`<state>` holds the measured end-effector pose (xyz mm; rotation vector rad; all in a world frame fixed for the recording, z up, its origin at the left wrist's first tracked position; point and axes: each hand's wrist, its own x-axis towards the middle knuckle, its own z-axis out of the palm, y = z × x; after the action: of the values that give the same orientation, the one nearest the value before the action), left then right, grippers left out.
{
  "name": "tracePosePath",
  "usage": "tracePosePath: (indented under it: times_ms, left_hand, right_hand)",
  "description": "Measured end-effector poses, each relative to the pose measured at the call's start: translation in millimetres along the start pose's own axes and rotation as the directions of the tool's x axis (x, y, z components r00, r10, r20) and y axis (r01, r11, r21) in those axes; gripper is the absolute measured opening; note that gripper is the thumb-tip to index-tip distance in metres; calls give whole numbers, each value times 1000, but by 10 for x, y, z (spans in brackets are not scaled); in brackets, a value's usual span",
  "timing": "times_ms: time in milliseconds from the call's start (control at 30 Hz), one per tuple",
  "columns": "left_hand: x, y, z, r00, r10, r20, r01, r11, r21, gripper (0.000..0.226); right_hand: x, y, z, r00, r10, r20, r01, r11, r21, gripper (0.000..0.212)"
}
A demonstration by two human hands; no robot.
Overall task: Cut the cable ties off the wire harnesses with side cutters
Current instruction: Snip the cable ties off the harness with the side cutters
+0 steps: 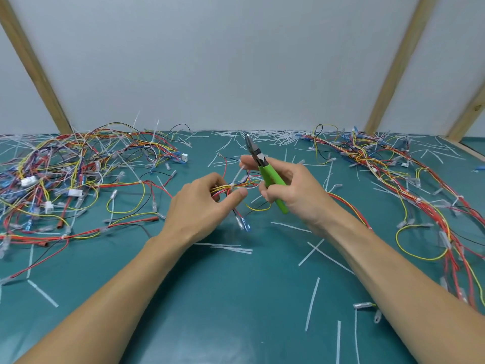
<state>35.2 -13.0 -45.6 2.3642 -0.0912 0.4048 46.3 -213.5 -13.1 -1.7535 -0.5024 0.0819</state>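
While the left hand point(202, 203) pinched a thin bundle of red and yellow wires point(223, 189) at its white cable tie point(237, 174), the right hand point(291, 190) curled around the glossy green handles of the side cutters point(265, 170), dark pointed tip aimed far, and gripped the tie's tail at its fingertips. Smooth teal matting point(223, 311) spread bare near the forearms, scattered with flat white offcuts point(312, 303). Tangled harnesses lay heaped far left point(78, 166) and trailed along the right edge point(420, 185).
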Motion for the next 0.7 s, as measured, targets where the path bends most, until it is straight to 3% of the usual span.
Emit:
tracePosePath:
  times_ms: [133, 333, 467, 600, 633, 700]
  left_hand:
    - [47, -79, 19, 992, 113, -56, -118, 988, -96, 29]
    - [108, -187, 24, 992, 113, -63, -119, 988, -94, 35]
    - [69, -221, 87, 992, 128, 19, -121, 970, -210, 28]
    - [47, -229, 90, 991, 98, 88, -66, 948, -311, 33]
    - [46, -226, 90, 989, 103, 104, -67, 949, -308, 31]
    - [44, -218, 94, 987, 119, 112, -83, 955, -284, 28]
  right_hand:
    - [-2, 13, -29, 999, -5, -54, 5, 1000, 10, 71]
    - [17, 44, -44, 997, -10, -78, 9, 1000, -15, 63]
    - [19, 138, -27, 995, -6, -97, -4, 994, -106, 55]
    - [-7, 224, -29, 974, -49, -221, -9, 967, -254, 11]
    - [-15, 228, -36, 967, -77, -243, -3, 949, -315, 7]
    - [-29, 246, -44, 956, -167, -243, 46, 898, -437, 23]
